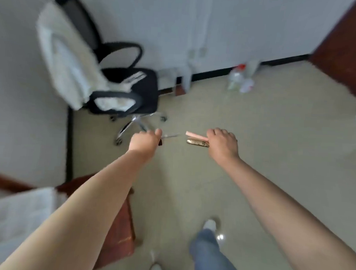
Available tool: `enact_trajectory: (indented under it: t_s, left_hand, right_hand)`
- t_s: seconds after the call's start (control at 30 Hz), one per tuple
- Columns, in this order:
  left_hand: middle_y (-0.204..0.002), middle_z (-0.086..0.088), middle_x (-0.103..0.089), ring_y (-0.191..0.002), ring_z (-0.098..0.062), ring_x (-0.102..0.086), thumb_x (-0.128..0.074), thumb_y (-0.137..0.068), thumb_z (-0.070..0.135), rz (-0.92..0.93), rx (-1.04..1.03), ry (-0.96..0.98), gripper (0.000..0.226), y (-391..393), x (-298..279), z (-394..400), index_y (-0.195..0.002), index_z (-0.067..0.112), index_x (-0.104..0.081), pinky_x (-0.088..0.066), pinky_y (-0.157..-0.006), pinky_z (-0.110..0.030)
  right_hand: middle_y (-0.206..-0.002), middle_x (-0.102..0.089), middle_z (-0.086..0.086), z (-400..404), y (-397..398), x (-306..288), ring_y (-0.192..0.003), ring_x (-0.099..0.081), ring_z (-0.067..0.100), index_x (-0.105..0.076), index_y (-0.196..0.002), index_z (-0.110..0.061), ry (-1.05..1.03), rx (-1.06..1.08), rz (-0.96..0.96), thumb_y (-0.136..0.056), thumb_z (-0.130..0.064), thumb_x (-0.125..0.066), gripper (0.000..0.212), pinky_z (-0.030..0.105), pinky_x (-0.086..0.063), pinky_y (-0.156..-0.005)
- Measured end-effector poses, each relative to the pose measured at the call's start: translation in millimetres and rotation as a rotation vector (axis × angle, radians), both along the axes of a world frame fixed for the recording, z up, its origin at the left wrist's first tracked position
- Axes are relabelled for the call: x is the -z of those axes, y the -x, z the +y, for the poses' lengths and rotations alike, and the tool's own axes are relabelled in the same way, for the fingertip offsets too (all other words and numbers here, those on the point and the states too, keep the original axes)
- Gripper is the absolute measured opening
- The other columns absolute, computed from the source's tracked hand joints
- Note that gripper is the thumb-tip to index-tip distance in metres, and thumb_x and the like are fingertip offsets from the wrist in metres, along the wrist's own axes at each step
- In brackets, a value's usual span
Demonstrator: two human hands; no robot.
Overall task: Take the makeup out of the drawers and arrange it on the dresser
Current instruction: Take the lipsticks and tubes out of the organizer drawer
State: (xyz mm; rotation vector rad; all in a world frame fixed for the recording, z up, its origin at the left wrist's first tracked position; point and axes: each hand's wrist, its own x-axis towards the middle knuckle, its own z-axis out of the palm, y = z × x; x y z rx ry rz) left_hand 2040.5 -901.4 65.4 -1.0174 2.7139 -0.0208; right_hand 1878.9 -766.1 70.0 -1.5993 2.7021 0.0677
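Both arms reach forward over the beige floor, and the view is blurred by motion. My right hand [222, 146] grips two makeup items side by side: a pink tube [195, 135] and a gold tube [197, 143], both sticking out to the left of the fist. My left hand [145, 142] is curled round a thin silvery stick [170, 136] that points right; a small dark end [160, 142] shows under the fist. No drawer or dresser top is in view.
A black office chair [122, 87] draped with a white garment stands at the back left by the wall. Plastic bottles [239, 78] lie on the floor by the far wall. A reddish wooden piece of furniture [118, 230] with white cloth sits at lower left.
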Motion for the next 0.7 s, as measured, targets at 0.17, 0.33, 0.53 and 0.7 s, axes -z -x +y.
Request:
enact_trajectory:
  t_s: [0.17, 0.33, 0.53, 0.7]
  left_hand:
    - [-0.115, -0.014, -0.054, -0.102, -0.031, -0.056, -0.034, -0.094, 0.011, 0.090, 0.440, 0.149, 0.030, 179, -60, 81, -0.124, 0.006, -0.034, -0.042, -0.072, -0.036]
    - [-0.116, -0.014, -0.052, -0.104, -0.030, -0.054, -0.032, -0.093, 0.008, 0.154, 0.709, 0.236, 0.032, 366, -100, 185, -0.125, 0.006, -0.033, -0.040, -0.076, -0.036]
    - [-0.110, -0.012, -0.054, -0.098, -0.027, -0.056, -0.039, -0.085, -0.002, 0.284, 0.919, 0.294, 0.036, 538, -134, 299, -0.119, 0.007, -0.036, -0.028, -0.060, -0.029]
    - [-0.108, -0.014, -0.055, -0.095, -0.030, -0.057, -0.040, -0.085, 0.000, 0.378, 1.037, 0.317, 0.032, 666, -159, 360, -0.117, 0.006, -0.039, -0.030, -0.066, -0.032]
  right_hand:
    - [-0.113, -0.054, 0.011, 118, 125, -49, -0.106, -0.051, 0.029, -0.047, -0.110, -0.008, 0.052, 0.320, 0.096, -0.081, -0.002, -0.045, 0.030, 0.036, -0.039, -0.083]
    - [-0.114, -0.053, 0.008, 248, 262, -85, -0.105, -0.052, 0.027, -0.044, -0.112, -0.011, 0.053, 0.581, 0.175, -0.081, -0.004, -0.044, 0.032, 0.033, -0.039, -0.081]
    - [-0.113, -0.054, 0.008, 374, 387, -131, -0.100, -0.053, 0.028, -0.044, -0.112, -0.010, 0.078, 0.785, 0.221, -0.081, -0.005, -0.046, 0.032, 0.030, -0.031, -0.070]
    - [-0.112, -0.055, 0.009, 438, 488, -150, -0.099, -0.055, 0.030, -0.045, -0.111, -0.009, 0.091, 0.898, 0.254, -0.080, -0.006, -0.048, 0.032, 0.032, -0.038, -0.072]
